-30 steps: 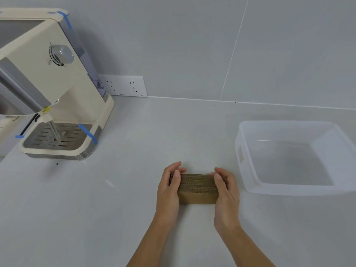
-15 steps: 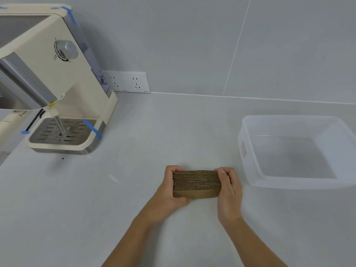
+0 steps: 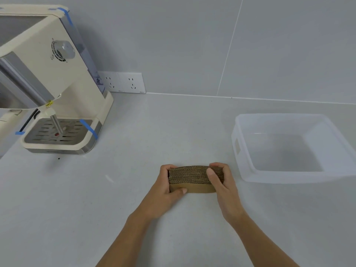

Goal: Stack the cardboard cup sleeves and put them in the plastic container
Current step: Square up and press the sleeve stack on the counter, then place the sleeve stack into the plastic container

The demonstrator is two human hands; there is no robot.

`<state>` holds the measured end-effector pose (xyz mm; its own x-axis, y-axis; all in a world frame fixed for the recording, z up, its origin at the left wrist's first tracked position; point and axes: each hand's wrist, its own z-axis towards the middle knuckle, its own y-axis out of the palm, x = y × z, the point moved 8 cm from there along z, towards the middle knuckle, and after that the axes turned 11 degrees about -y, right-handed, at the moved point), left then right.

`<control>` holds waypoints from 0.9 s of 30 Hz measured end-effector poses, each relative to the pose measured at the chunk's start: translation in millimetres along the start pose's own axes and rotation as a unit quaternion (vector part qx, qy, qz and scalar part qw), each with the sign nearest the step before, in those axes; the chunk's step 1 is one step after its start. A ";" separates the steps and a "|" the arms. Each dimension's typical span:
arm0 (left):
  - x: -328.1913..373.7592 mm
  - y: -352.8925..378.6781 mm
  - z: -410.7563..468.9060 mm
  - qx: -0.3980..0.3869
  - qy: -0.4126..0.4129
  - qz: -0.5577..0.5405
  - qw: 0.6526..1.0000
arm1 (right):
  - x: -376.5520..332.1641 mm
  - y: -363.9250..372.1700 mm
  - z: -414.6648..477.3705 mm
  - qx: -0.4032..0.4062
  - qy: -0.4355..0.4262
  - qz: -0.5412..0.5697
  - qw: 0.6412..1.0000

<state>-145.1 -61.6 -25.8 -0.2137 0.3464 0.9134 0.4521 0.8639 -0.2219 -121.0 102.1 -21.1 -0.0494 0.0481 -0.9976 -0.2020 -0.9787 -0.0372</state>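
Brown corrugated cardboard fills the middle of the head view: a stack of cup sleeves [image 3: 192, 179], gathered edge-up so the fluted layers show along the top, with one plain face turned toward the camera. The left hand [image 3: 165, 186] wraps the stack's left end, its fingers curled over the far side and its thumb pressed flat on the near face. The right hand [image 3: 221, 182] clasps the right end the same way, thumb laid across the fluted top edge — so the sleeves are squeezed between both hands. Whether the stack's lower edge touches the counter [image 3: 134, 189] cannot be told.

Taking the stack as the landmark, the plastic container [image 3: 248, 176] sits just to its right and a little farther back, translucent white, open at the top and holding nothing; its near left corner is close beside the right hand but apart from it. Far to the left of the stack and farther back stands a cream coffee machine [image 3: 57, 83] with strips of blue tape [image 3: 89, 129] on its drip tray and top corner. Behind the stack, on the grey wall, is a white socket plate [image 3: 123, 82] — low, just above the counter line.
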 end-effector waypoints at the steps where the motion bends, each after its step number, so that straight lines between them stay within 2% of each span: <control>1: 0.3 -0.1 0.1 0.000 0.000 -0.003 1.000 | 1.6 0.7 -1.8 -0.041 0.011 0.000 0.999; 3: 0.5 -0.3 -0.2 0.000 -0.003 -0.005 1.000 | 3.9 -0.3 -5.6 -0.101 0.027 -0.018 0.994; 5: 0.1 -1.0 -0.3 0.000 -0.008 -0.005 1.000 | 5.8 -3.6 -7.9 -0.117 0.021 -0.020 0.993; 13: 0.9 -3.2 1.3 -0.011 -0.023 -0.017 1.000 | 9.6 -11.5 -8.4 -0.025 -0.001 0.034 0.999; 19: 15.6 -10.1 -7.3 0.000 -0.017 -0.038 0.999 | -15.2 -9.5 -8.2 -0.033 -0.034 -0.023 0.999; 27: 80.0 -22.9 -14.6 0.047 0.043 -0.034 0.997 | -78.9 -22.2 8.9 -0.008 -0.094 0.025 0.995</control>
<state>-159.9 -59.0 57.4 -0.1642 0.2562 0.9526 0.3545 0.9165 -0.1854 -121.3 121.8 58.9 -0.2421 0.0341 -0.9697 -0.1792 -0.9838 0.0101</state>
